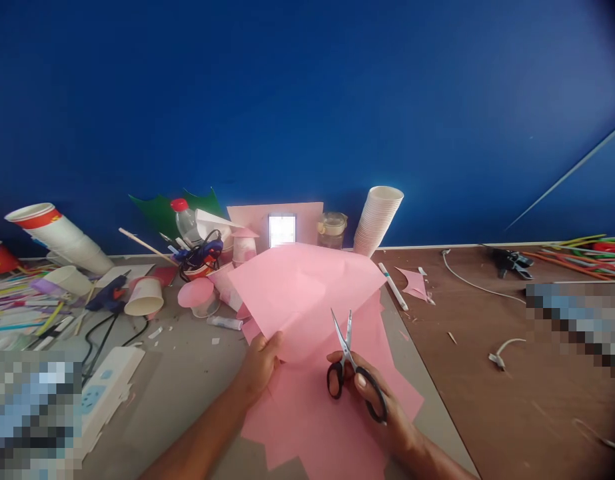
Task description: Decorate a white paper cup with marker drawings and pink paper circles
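Pink broad paper sheet [307, 287] in left hand [260, 367], black-handled steel scissors [346, 348] in right hand [393, 413]

From the head view: left hand narrow, thumb on top, pinching the sheet at its near corner, probably to leave most of the surface spread and unobstructed. Lifted over pink jagged-edged paper pieces [307, 417] on the grey-topped table [187, 383], perhaps to stay separate from the layer below. Right hand curled around the scissors' handles, thumb by one loop; cannot tell which fingers pass through. Blades parted in a slim V, pointing up and away from the body, likely for safe carrying; in front of the sheet, contact unclear.

Farther back, near the blue flat wall [307, 120], tall stack of white paper cups [378, 220] and bright rectangular screen [282, 230], the latter upright, presumably for easy viewing. To the right, slim white marker [393, 287] just beside the sheet, seemingly within reach.
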Tool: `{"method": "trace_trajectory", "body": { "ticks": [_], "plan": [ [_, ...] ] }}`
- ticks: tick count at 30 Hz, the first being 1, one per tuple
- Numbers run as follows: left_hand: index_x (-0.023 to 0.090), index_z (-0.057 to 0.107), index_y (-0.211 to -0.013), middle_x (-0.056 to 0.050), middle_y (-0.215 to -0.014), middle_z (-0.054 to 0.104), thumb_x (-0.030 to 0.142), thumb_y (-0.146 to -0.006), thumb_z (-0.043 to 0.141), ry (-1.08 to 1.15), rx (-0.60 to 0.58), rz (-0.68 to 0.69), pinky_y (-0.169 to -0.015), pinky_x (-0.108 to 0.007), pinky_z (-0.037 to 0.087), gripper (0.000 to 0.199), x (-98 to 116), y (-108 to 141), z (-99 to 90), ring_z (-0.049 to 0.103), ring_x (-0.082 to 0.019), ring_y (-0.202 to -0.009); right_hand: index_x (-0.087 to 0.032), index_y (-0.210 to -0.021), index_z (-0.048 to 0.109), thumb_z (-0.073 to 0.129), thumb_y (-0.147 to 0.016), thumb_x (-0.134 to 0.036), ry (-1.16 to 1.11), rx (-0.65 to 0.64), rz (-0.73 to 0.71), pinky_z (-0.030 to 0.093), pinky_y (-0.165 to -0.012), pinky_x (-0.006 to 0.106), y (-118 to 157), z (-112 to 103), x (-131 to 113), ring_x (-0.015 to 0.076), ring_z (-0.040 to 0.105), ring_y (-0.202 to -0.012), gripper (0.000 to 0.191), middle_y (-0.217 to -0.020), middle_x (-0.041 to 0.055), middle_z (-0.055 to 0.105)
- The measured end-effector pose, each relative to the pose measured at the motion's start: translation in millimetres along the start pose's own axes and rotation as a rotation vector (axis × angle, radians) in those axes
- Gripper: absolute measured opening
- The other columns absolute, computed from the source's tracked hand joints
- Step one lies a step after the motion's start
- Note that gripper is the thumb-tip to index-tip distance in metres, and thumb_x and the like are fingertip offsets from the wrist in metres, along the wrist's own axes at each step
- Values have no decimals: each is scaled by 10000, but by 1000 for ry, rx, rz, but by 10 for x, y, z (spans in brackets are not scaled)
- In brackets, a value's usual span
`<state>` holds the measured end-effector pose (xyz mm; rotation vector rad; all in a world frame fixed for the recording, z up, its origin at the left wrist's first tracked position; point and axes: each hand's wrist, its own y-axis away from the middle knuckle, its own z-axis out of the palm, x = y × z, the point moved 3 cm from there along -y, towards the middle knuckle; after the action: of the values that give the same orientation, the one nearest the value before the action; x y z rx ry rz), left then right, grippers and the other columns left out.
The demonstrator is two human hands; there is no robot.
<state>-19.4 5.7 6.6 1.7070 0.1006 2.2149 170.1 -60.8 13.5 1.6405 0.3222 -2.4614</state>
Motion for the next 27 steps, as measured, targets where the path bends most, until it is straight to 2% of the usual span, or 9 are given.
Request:
{"method": "trace_trajectory", "body": {
  "ticks": [3, 6, 9, 14, 17, 22, 24, 27],
  "plan": [
    [116, 674, -987, -119, -895, 710, 328, -785, 645, 160, -137, -149, -764, -351, 501, 295, 20, 23, 100, 643, -254, -863, -190, -1133, 542, 424, -912, -435, -39, 36, -22, 367, -701, 333, 21, -5, 50, 193, 493, -737, 350, -765, 51, 561],
    [107, 671, -976, -126, -927, 708, 244, -747, 685, 213, -172, -274, -758, -364, 518, 267, 18, 48, 121, 646, -244, -853, -177, -1125, 550, 433, -901, -449, -33, 43, -29, 373, -694, 336, 26, 8, 62, 198, 492, -732, 371, -751, 51, 556],
    [117, 656, -1015, -136, -989, 693, 231, -765, 661, 210, -218, -349, -702, -393, 545, 274, 12, 78, 141, 639, -256, -872, -175, -1096, 561, 457, -872, -477, -29, 41, -27, 379, -695, 339, 27, 19, 51, 203, 488, -732, 390, -756, 55, 556],
    [118, 636, -1036, -135, -957, 687, 210, -773, 635, 184, -282, -371, -613, -397, 565, 279, 9, 121, 200, 649, -262, -829, -202, -1097, 555, 455, -863, -496, -37, 57, -41, 383, -695, 343, 44, 5, 36, 210, 484, -739, 389, -758, 52, 540],
    [94, 627, -1011, -131, -839, 697, 229, -772, 626, 174, -317, -399, -578, -371, 556, 275, -23, 141, 220, 667, -231, -682, -207, -1125, 548, 446, -859, -516, -16, 63, -56, 382, -689, 346, 64, -8, 26, 213, 477, -736, 420, -763, 53, 532],
    [82, 606, -901, -92, -586, 669, 278, -767, 635, 123, -292, -475, -494, -316, 520, 239, -99, 156, 210, 645, -204, -493, -212, -1160, 536, 473, -836, -540, 46, 80, -101, 373, -734, 353, 97, -9, -39, 228, 474, -804, 465, -816, 63, 533],
    [90, 602, -873, -79, -585, 667, 292, -759, 647, 128, -282, -457, -451, -278, 494, 236, -90, 151, 216, 621, -177, -454, -212, -1150, 545, 480, -827, -543, 53, 60, -116, 369, -738, 355, 91, -9, -91, 230, 473, -805, 468, -813, 62, 529],
    [95, 607, -858, -104, -714, 699, 296, -768, 641, 133, -279, -376, -450, -255, 487, 222, -34, 138, 223, 614, -147, -469, -196, -1133, 567, 480, -821, -540, 46, 35, -151, 365, -712, 352, 65, -76, -221, 223, 475, -755, 472, -771, 60, 527]
  ]
}}
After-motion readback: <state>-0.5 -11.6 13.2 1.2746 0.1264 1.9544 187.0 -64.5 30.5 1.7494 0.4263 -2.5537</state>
